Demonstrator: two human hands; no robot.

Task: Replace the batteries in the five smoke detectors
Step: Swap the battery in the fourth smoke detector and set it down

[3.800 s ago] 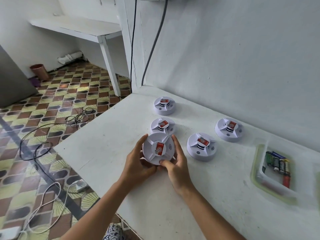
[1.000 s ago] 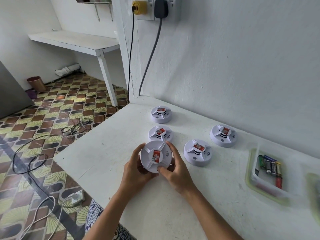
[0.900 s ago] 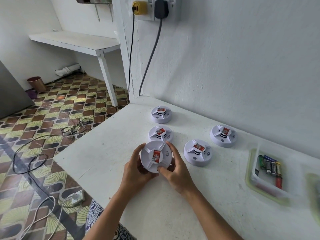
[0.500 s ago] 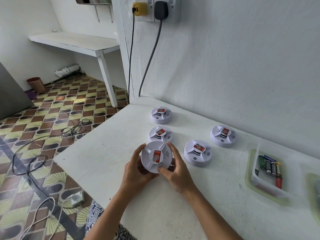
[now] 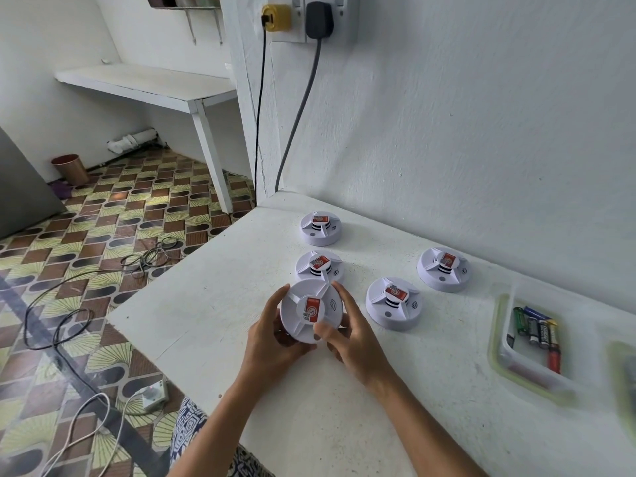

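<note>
Both hands hold one white smoke detector tilted up above the white counter. My left hand grips its left rim from below, and my right hand grips the right rim with the thumb on its front edge. A red sticker sits on its centre. Several other white detectors lie flat on the counter: one just behind the held one, one at the back, one to the right, and one near the wall.
A clear tray with a green rim at the right holds several batteries. A blurred green container lies at the far right edge. The wall runs close behind the detectors. Cables and a socket strip lie on the patterned floor at the left.
The held detector has turned slightly in my hands and its sticker has rotated a little. Both hands keep the same hold; the view has barely shifted.
</note>
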